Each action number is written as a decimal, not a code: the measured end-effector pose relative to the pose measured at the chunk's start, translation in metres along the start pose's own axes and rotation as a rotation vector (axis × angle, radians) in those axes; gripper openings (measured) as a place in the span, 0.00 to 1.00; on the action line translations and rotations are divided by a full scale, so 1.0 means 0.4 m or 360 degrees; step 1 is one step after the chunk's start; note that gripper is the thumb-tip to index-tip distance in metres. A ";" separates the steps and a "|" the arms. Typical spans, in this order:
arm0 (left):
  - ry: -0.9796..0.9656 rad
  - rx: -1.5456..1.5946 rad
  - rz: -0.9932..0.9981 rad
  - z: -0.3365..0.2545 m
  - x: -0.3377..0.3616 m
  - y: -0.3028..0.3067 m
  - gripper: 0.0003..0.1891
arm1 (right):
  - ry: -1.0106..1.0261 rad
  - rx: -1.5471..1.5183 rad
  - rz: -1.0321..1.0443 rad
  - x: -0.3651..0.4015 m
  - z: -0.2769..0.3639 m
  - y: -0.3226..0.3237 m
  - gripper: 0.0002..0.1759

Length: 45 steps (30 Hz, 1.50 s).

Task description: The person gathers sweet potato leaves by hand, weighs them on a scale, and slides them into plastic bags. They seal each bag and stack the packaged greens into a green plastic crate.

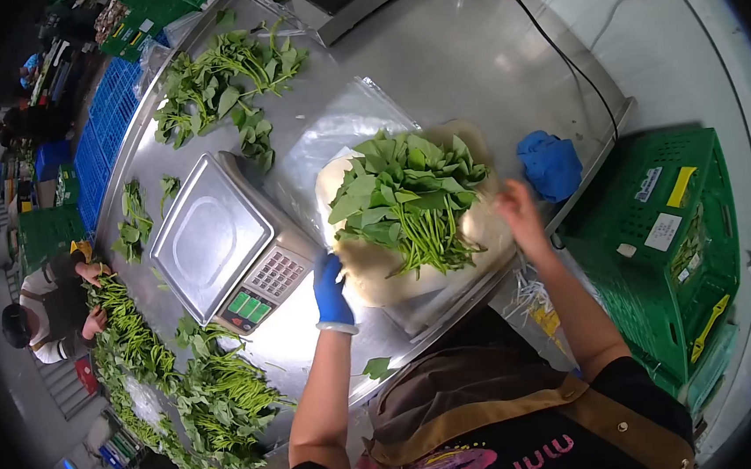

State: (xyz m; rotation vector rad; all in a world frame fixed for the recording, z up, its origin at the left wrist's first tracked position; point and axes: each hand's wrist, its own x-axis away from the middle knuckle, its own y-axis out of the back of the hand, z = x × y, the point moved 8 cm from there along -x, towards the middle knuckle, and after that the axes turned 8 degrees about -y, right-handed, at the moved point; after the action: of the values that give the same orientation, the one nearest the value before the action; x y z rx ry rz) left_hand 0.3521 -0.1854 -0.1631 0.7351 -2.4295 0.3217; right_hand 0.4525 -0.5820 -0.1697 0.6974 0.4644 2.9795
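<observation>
A bunch of leafy greens (404, 201) lies on a pale, rounded board (366, 279), leaves toward the far side and cut stems toward me. My left hand (332, 291), in a blue glove, is at the board's near left edge with its fingers extended and nothing visible in them. My bare right hand (519, 213) hovers by the board's right edge, fingers loosely apart and slightly blurred. Neither hand grips the bunch. Clear plastic bags (341, 127) lie beneath and behind the board. To the left stands a digital scale (217, 234) with a bare metal pan.
More greens are piled on the steel table (468, 60) at the back left (222, 83) and front left (202, 389). A crumpled blue glove or cloth (550, 165) sits at right, near a green crate (658, 239). Across the table, another person (55, 304) handles greens.
</observation>
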 end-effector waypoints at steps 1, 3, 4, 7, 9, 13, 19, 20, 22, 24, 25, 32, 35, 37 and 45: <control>-0.0124 -0.0076 -0.0182 0.003 -0.002 0.068 0.22 | -0.0011 0.0048 -0.0161 -0.017 0.000 0.056 0.31; -0.0201 -0.0254 -0.0193 0.062 -0.036 0.118 0.24 | -0.0140 -0.0146 -0.0010 -0.071 -0.065 0.066 0.28; -0.0211 -0.0257 -0.0108 0.072 -0.042 0.105 0.24 | -0.0201 -0.0239 0.0068 -0.086 -0.077 0.059 0.26; -0.0466 -0.0577 -0.0151 0.030 -0.028 0.056 0.26 | -0.0341 -0.0370 0.0267 -0.095 -0.069 0.032 0.20; -0.0528 -0.0575 -0.0158 0.020 -0.042 0.055 0.25 | 0.0100 0.0047 0.0286 -0.094 -0.006 0.033 0.19; -0.0125 -0.0715 0.0313 0.068 -0.090 -0.010 0.15 | 0.1043 0.1227 0.0160 -0.023 0.169 0.001 0.12; -0.1162 -0.2143 0.0443 -0.147 0.017 -0.197 0.15 | 0.2338 0.1545 0.0690 0.235 0.476 -0.185 0.01; -0.1017 -0.2445 0.0466 -0.214 0.079 -0.245 0.09 | 0.2372 0.1562 0.0834 0.299 0.503 -0.236 0.02; -0.1158 -0.2618 0.0343 -0.240 0.120 -0.257 0.07 | 0.2346 0.1618 0.0967 0.416 0.513 -0.323 0.02; -0.1263 -0.2711 0.0368 -0.236 0.157 -0.256 0.07 | 0.2102 0.1583 0.1006 0.447 0.486 -0.374 0.03; -0.1320 -0.2747 0.0447 -0.208 0.167 -0.249 0.08 | 0.1919 0.1506 0.1048 0.436 0.437 -0.403 0.04; -0.1435 -0.2457 0.0935 -0.096 0.245 -0.141 0.24 | 0.1467 0.1392 0.0988 0.421 0.209 -0.476 0.08; -0.1373 -0.2225 0.0961 -0.033 0.263 -0.082 0.46 | 0.1401 0.1361 0.0942 0.426 0.220 -0.471 0.08; -0.1342 -0.2520 0.0808 -0.014 0.319 -0.091 0.52 | 0.1396 0.1332 0.0906 0.434 0.220 -0.471 0.08; -0.1758 -0.2243 0.0547 0.087 0.304 -0.051 0.46 | 0.2084 0.2053 0.0780 0.526 0.331 -0.530 0.47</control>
State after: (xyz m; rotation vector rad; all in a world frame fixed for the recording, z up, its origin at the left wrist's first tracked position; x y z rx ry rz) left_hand 0.2646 -0.2677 -0.1181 -0.2866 -2.7361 -1.9300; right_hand 0.3172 -0.3194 -0.0303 -1.5697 2.5180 2.6182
